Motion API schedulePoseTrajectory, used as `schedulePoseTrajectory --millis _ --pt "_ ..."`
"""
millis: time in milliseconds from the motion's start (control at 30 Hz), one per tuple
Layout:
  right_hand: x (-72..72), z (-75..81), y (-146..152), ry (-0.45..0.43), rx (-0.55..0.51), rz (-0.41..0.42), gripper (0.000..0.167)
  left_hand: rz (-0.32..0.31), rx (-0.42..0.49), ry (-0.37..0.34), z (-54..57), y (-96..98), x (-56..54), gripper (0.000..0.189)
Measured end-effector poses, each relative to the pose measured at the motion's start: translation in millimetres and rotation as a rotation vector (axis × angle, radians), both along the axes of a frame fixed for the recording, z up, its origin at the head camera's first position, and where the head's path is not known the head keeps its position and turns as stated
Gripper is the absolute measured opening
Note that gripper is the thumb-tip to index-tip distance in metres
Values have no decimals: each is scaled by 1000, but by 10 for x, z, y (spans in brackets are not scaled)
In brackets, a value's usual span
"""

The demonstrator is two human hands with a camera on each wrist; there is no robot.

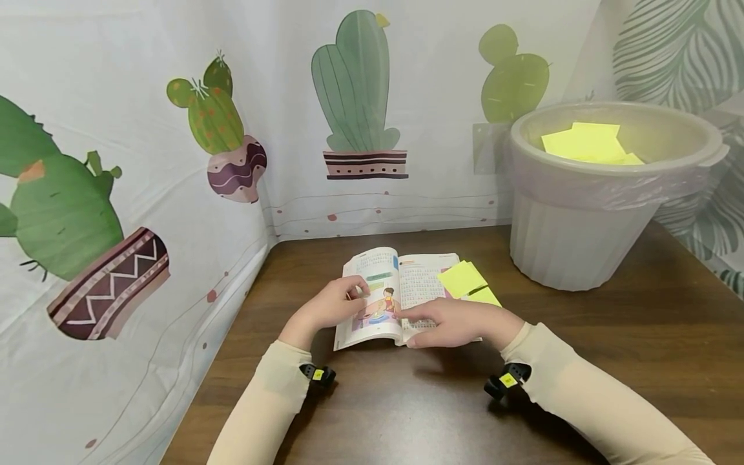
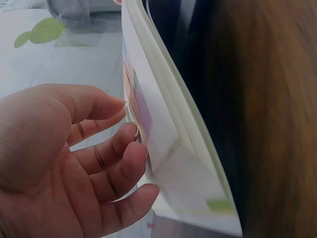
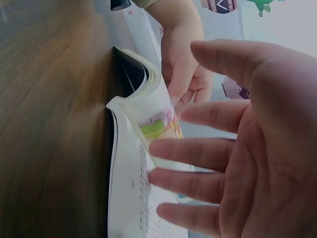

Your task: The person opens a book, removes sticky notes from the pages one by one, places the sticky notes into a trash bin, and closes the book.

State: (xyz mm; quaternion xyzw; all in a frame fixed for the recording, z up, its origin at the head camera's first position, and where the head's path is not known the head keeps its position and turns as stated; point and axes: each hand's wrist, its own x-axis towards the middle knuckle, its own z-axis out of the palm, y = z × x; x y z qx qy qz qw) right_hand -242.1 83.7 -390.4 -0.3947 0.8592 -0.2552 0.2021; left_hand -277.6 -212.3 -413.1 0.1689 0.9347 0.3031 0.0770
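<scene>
An illustrated book (image 1: 415, 289) lies open on the table, its left pages bowed up from the spine. My left hand (image 1: 336, 302) is at the left page; in the left wrist view its loosely bent fingers (image 2: 131, 163) touch the printed face of the page. My right hand (image 1: 456, 321) reaches over the right page with its fingers spread and nearly straight, the fingertips by the spine. In the right wrist view those fingers (image 3: 195, 154) hold nothing. Yellow sticky notes (image 1: 462, 279) lie at the right page's outer edge, partly hidden behind the right forearm.
A grey bin (image 1: 572, 226) with a plastic liner stands at the back right, yellow paper sheets (image 1: 584, 142) inside it. A white cloth with cactus prints (image 1: 360, 84) hangs behind and to the left of the brown wooden table (image 1: 395, 413).
</scene>
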Motion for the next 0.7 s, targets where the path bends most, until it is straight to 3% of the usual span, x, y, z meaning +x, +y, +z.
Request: schedulePoseTrajectory --millis 333,467,700 --pt "10 -3 184 -77 -54 43 62 -92 11 -22 130 243 -8 11" --pt "-4 12 238 -92 -83 32 59 -137 -57 -30 202 360 -62 9" --pt "-103 64 340 -69 -112 -8 57 -210 -221 -107 340 588 -235 16"
